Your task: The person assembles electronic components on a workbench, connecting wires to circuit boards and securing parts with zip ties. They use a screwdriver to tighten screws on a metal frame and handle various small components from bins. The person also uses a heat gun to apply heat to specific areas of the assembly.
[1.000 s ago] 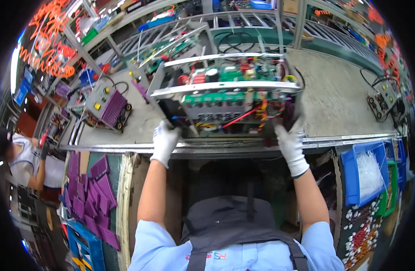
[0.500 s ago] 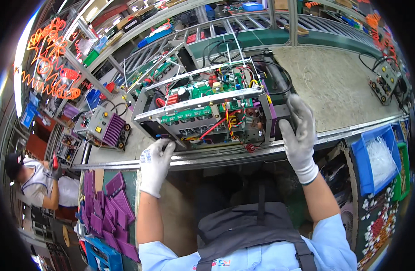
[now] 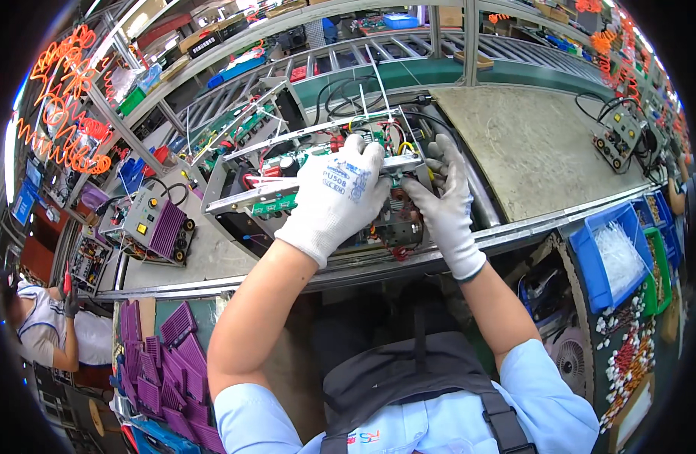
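An open-framed electronic unit [image 3: 287, 198] with green circuit boards, metal rails and coloured wires lies on the bench before me. My left hand [image 3: 339, 195], in a white knitted glove, reaches over its front and top rail. Its fingers are bent close together above the boards, and whatever they grip is hidden. At the unit's right end is my right hand [image 3: 448, 208], gloved too, with thumb and fingers apart around the corner. Yellow wires [image 3: 406, 149] show between the two hands.
A second open unit [image 3: 249, 125] stands behind. At left are a purple-sided unit [image 3: 155, 223], purple plastic panels [image 3: 166, 371] and a co-worker [image 3: 49, 325]. At right, a small unit [image 3: 619, 136] stands on the bench above a blue bin [image 3: 609, 253] of white strips.
My left hand has moved up and right from the front edge onto the unit. My right hand has come left to the unit's end. The whole view has shifted slightly.
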Tool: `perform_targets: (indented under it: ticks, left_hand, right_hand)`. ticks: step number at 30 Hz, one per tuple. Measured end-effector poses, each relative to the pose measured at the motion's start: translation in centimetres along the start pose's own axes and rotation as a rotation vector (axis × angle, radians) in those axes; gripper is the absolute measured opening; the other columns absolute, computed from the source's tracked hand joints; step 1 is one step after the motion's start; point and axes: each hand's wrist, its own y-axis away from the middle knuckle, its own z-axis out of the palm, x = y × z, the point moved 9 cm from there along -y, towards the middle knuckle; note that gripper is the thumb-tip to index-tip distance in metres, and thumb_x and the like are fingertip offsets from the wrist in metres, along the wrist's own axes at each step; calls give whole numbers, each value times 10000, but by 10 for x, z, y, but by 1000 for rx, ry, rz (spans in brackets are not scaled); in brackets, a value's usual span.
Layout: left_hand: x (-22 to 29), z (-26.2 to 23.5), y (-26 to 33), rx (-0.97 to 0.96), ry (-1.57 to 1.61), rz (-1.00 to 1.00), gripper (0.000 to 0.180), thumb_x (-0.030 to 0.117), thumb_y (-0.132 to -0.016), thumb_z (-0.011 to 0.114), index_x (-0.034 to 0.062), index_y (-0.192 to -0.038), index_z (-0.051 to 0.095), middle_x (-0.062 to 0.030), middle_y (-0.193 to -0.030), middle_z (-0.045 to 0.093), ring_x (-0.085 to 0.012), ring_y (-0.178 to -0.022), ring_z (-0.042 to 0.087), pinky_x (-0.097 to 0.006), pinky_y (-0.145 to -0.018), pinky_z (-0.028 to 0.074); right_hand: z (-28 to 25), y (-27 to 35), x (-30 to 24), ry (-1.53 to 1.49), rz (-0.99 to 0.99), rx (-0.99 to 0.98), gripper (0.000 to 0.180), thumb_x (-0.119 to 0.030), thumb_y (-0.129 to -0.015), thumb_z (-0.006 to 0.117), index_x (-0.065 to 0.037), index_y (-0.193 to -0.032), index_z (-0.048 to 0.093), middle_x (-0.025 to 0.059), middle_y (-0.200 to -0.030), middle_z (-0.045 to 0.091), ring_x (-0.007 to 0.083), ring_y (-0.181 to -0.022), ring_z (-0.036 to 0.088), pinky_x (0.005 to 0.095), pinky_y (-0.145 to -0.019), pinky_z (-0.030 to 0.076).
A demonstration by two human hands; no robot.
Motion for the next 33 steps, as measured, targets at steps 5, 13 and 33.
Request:
perform_targets:
  ticks: [5,13,33]
  left_hand:
    - [10,-3,-7,9,-38,44,354,363,-783,675,79,-967,571,-129,-913,585,-323,-732,646,-438,-592,513]
    - [17,3,-17,-2,-101,-38,348,371,-757,677,63,-896,595,-148,-903,614,-347,-723,658,-448,-608,522]
    - [24,-15,106,435,2124,-297,327,136,-957,586,6,-1248,514,-54,-956,612,-12,-617,453,-130,-465,289]
  right_hand:
    - [-2,-3,7,6,-70,21,746,-43,-730,765,-4,-1380,400,126,-1257,528,232,-1151,521,363,-1015,411]
    - [-3,-5,-3,343,-263,35,741,-140,-730,733,-19,-1381,401,192,-1244,513,342,-1157,493,430,-1004,400]
    - [66,147,-40,-146,223,-806,258,-204,-1001,506,14,-1113,585,64,-727,589,143,-640,577,298,-585,471]
